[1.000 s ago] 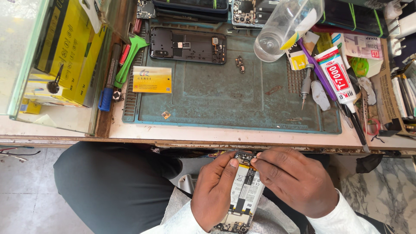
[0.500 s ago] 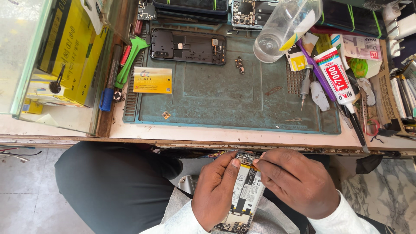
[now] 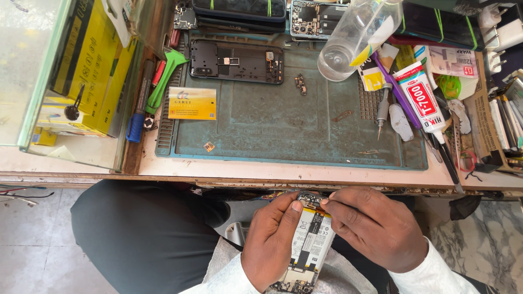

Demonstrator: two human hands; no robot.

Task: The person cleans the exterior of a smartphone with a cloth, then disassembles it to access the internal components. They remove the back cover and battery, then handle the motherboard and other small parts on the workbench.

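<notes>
In the head view, low in the frame and just below the tabletop (image 3: 283, 170) edge, the left hand (image 3: 272, 245) is wrapping its grip closed around the left side of an opened phone (image 3: 309, 244), cradling it over the lap. The phone's long axis is running from the lower middle of the frame up toward the tabletop, tilted slightly right. The right hand (image 3: 376, 231) is pinching its fingertips (image 3: 327, 202) at the phone's top end, beside the left thumb; whether they are holding a small part cannot be told. Higher up, a black phone frame (image 3: 235, 61) is lying on the green work mat (image 3: 294, 125), well apart.
</notes>
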